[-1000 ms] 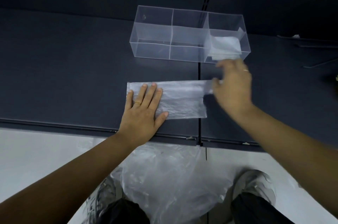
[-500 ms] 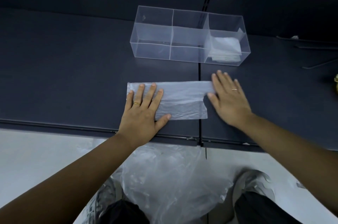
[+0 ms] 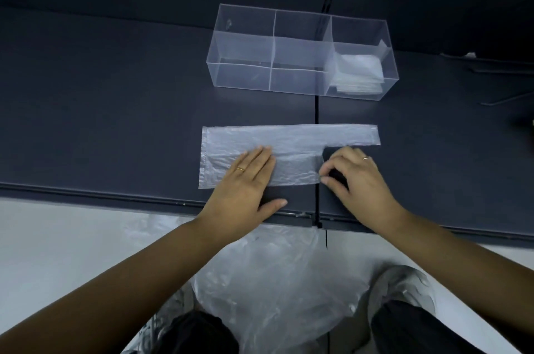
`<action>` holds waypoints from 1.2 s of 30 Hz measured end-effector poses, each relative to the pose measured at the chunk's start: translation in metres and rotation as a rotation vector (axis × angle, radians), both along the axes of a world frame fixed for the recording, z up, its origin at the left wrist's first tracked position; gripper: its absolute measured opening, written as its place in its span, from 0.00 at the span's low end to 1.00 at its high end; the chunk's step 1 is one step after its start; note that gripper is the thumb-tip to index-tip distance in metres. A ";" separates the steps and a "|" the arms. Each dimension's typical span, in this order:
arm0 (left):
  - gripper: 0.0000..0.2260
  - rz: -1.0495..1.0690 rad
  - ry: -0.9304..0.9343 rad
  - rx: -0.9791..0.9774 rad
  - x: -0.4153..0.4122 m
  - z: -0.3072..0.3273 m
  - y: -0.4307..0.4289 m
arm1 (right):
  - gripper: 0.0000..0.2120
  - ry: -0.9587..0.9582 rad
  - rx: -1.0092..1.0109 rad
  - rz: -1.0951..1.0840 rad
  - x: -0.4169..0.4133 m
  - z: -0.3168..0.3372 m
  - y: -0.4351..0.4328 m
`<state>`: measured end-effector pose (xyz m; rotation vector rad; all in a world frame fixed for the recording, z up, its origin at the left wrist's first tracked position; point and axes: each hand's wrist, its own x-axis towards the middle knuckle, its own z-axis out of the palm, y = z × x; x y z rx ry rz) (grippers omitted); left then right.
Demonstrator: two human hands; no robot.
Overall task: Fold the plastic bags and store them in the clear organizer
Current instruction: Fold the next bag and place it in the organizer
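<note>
On the dark bench (image 3: 101, 122), bare surface across the left side; then, near the front edge and about midway along it, a plastic bag (image 3: 289, 139) spread flat, long side parallel to that edge, with one narrow strip of it running on to the right along its far side. Flat on the bag's left part, the left hand (image 3: 245, 183): palm down, fingers straight and close together, pressing the film; a gold ring (image 3: 240, 169) on one finger; thumb stretched out over bare bench just beside the bag's near edge. Behind the bag, toward the back edge and well apart from both hands, the clear organizer (image 3: 245, 76): upright, open on top, split into three compartments side by side. Below the front edge, between two dark trouser legs, a loose heap of clear bags (image 3: 274, 281), crumpled. From back to front across the bench, a dark seam (image 3: 317, 110), passing under the organizer and under the bag's right end. Right at that seam, the right hand (image 3: 358, 180): fingers curled, thumb and forefinger closed together on the bag's short right edge, pinching it close to the near corner; a thin ring (image 3: 365, 158) here too; the narrow strip just beyond the knuckles. In the organizer's right-hand compartment, a stack of folded bags (image 3: 358, 71), whitish, on its floor.
</note>
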<state>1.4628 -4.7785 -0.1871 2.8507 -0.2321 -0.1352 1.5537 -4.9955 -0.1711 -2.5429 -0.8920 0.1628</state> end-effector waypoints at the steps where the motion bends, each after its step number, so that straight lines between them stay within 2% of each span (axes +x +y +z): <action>1: 0.36 0.009 0.005 -0.011 -0.002 -0.004 0.000 | 0.01 -0.010 -0.003 0.001 0.001 -0.001 0.003; 4: 0.34 0.074 -0.056 -0.071 -0.002 -0.005 0.002 | 0.03 0.077 -0.014 0.003 0.008 -0.001 0.006; 7: 0.25 0.085 -0.169 -0.081 0.002 -0.003 0.002 | 0.08 0.398 0.108 -0.056 0.016 0.016 0.001; 9: 0.20 0.052 -0.259 -0.031 0.003 -0.004 0.004 | 0.09 0.496 0.103 -0.080 0.020 0.026 -0.004; 10: 0.20 0.037 -0.285 -0.014 0.003 -0.004 0.005 | 0.08 0.477 0.048 -0.104 0.021 0.029 -0.007; 11: 0.21 0.027 -0.299 -0.013 0.002 -0.004 0.006 | 0.04 0.388 -0.039 -0.141 0.020 0.031 -0.008; 12: 0.22 0.022 -0.311 -0.020 0.001 -0.003 0.007 | 0.05 0.250 -0.132 -0.175 0.017 0.034 -0.008; 13: 0.21 0.019 -0.321 -0.026 -0.001 -0.003 0.006 | 0.16 0.115 -0.196 -0.183 0.011 0.038 -0.006; 15: 0.21 0.021 -0.337 -0.030 -0.005 -0.001 0.002 | 0.36 -0.090 -0.191 -0.051 -0.007 0.041 0.007; 17: 0.20 0.039 -0.335 -0.052 -0.008 0.002 -0.002 | 0.42 -0.137 -0.248 0.118 -0.027 0.035 0.025; 20: 0.17 0.081 -0.310 -0.107 -0.010 0.007 -0.005 | 0.35 -0.098 -0.268 0.156 -0.045 0.013 0.047; 24: 0.12 0.113 -0.281 -0.153 -0.013 0.013 -0.004 | 0.13 -0.244 -0.036 0.067 -0.042 -0.003 0.047; 28: 0.09 0.180 -0.238 -0.253 -0.018 0.015 0.011 | 0.08 -0.248 0.087 -0.018 -0.027 -0.004 0.031; 31: 0.09 0.258 -0.173 -0.382 -0.024 0.018 0.031 | 0.06 -0.031 0.191 -0.065 -0.015 0.002 0.019; 33: 0.08 0.414 -0.111 -0.556 -0.029 0.021 0.046 | 0.06 0.206 0.275 -0.122 -0.004 0.007 0.013; 36: 0.05 0.631 -0.045 -0.750 -0.027 0.021 0.061 | 0.08 0.428 0.330 -0.262 0.013 0.007 0.008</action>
